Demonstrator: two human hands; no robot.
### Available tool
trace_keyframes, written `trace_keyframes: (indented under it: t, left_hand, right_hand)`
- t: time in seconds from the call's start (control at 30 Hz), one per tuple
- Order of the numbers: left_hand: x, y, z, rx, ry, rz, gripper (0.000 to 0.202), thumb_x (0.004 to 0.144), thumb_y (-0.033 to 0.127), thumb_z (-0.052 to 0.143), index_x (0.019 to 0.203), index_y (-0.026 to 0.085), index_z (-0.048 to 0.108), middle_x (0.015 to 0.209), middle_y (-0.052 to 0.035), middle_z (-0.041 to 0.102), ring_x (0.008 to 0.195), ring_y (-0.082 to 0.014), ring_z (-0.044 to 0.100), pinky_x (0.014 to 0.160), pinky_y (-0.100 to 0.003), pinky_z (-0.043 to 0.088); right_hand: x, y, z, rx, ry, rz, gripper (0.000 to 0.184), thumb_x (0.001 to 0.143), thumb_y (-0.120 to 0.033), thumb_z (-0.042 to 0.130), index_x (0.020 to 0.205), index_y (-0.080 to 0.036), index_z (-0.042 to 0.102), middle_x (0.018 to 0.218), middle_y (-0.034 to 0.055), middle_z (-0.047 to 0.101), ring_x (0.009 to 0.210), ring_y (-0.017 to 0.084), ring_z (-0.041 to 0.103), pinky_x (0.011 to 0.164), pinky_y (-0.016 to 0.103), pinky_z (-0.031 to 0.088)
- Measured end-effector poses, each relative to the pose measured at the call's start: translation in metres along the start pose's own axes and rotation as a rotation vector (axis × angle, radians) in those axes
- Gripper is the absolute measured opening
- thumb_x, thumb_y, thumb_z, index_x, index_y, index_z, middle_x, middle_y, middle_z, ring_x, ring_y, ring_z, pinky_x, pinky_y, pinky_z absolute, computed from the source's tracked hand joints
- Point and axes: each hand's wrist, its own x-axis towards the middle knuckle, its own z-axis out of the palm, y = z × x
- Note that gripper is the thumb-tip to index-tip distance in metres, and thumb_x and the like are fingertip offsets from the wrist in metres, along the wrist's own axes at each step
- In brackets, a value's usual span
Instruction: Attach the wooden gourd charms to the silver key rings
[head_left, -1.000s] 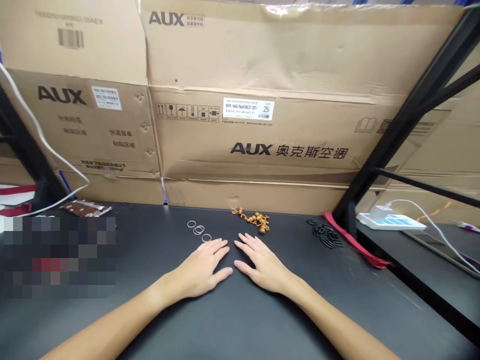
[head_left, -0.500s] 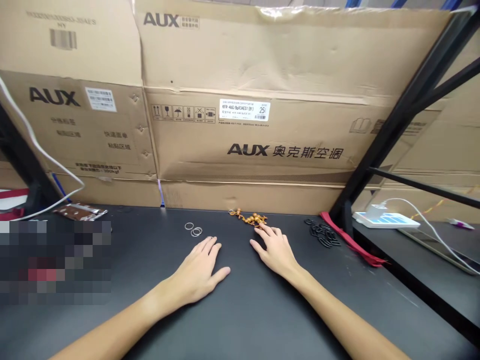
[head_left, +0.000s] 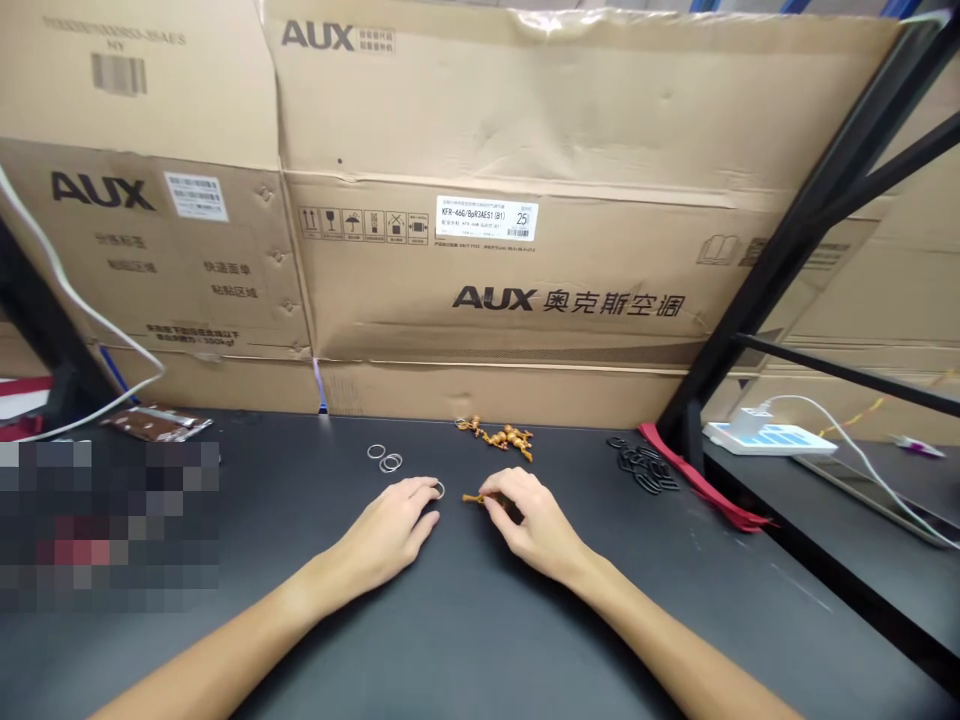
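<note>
My left hand is low over the black table, its fingertips curled onto a small silver metal ring. The thumb is a little apart from them. To its left lie several similar rings. My right hand pinches a small orange-brown cord charm between thumb and index finger. One cord end sticks out to the left; the rest is hidden by the fingers. Behind this hand lies a pile of orange-brown beaded charms.
Black clasps or links lie in a heap at right, beside a red strap. A black metal frame and a white power strip stand further right. Cardboard walls off the back. A brown packet lies left.
My right hand has drawn back from the pile toward me, now with a charm in its fingers. My left fingers have curled in, and the ring at their tips has shifted slightly right.
</note>
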Motion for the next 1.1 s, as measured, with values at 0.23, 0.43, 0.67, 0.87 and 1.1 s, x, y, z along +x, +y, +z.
trace_keyframes:
  t: [0.23, 0.43, 0.67, 0.87, 1.1]
  left_hand:
    - [0.003, 0.003, -0.003, -0.088, -0.026, 0.107, 0.028, 0.094, 0.016, 0.039, 0.111, 0.021, 0.061, 0.118, -0.0057, 0.063, 0.105, -0.0188, 0.061, 0.096, -0.035, 0.048]
    - [0.003, 0.005, -0.006, -0.144, -0.026, 0.113, 0.022, 0.094, 0.018, 0.042, 0.101, 0.020, 0.063, 0.112, -0.0056, 0.063, 0.100, -0.0178, 0.061, 0.092, -0.031, 0.049]
    - [0.003, 0.003, -0.005, -0.203, -0.039, 0.111, 0.016, 0.092, 0.020, 0.048, 0.099, 0.020, 0.062, 0.113, -0.0057, 0.062, 0.100, -0.0175, 0.061, 0.091, -0.030, 0.049]
    - [0.003, 0.004, -0.005, -0.195, -0.046, 0.107, 0.018, 0.092, 0.018, 0.048, 0.101, 0.021, 0.063, 0.117, -0.0058, 0.061, 0.102, -0.0177, 0.061, 0.093, -0.030, 0.048]
    - [0.002, 0.004, -0.006, -0.139, -0.066, 0.091, 0.020, 0.093, 0.019, 0.046, 0.101, 0.022, 0.064, 0.121, -0.0052, 0.057, 0.106, -0.0186, 0.059, 0.095, -0.031, 0.046]
  right_hand:
    - [-0.002, 0.005, 0.006, -0.089, -0.112, 0.005, 0.020, 0.088, -0.015, 0.046, 0.098, -0.021, 0.062, 0.092, 0.0062, 0.061, 0.086, 0.020, 0.054, 0.076, 0.035, 0.046]
    - [-0.004, 0.003, 0.009, 0.021, -0.116, -0.005, 0.016, 0.088, -0.013, 0.044, 0.091, -0.021, 0.058, 0.089, 0.0047, 0.059, 0.082, 0.018, 0.055, 0.074, 0.031, 0.048]
    - [-0.002, 0.002, 0.010, 0.251, -0.050, 0.094, 0.010, 0.090, -0.023, 0.049, 0.091, -0.020, 0.058, 0.084, 0.0030, 0.061, 0.069, 0.014, 0.058, 0.068, 0.028, 0.050]
    - [0.000, 0.003, 0.012, 0.622, -0.038, 0.283, 0.020, 0.084, -0.034, 0.059, 0.097, -0.019, 0.059, 0.093, 0.0055, 0.067, 0.081, 0.017, 0.066, 0.077, 0.031, 0.054]
    - [0.001, 0.007, 0.008, 0.427, -0.048, 0.252, 0.027, 0.090, -0.031, 0.048, 0.110, -0.020, 0.061, 0.106, 0.0076, 0.066, 0.083, 0.018, 0.064, 0.082, 0.035, 0.052]
